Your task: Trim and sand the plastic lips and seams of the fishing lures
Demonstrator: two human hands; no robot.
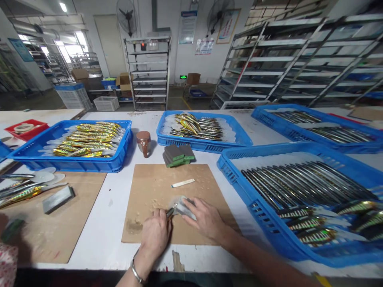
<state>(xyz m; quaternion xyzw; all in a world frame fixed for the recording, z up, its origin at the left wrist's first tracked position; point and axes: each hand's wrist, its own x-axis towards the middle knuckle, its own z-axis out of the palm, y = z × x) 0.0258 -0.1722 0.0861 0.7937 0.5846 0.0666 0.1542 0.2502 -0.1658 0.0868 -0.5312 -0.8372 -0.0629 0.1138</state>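
L hand & R hand rest on a flat brown cardboard mat. L hand is curled shut round a thin fishing lure, only its tip shows. R hand presses a gray sanding sponge on the lure, fingers bent over it. Both sit at the mat's 6 o'clock edge. A thin white strip lies at the mat's middle. At 12 o'clock past the mat: a stack of gray-green sponge blocks & a small round brown jar. Blue plastic crates hold lures: shiny gold ones at 10 o'clock, dark long ones at 3 o'clock.
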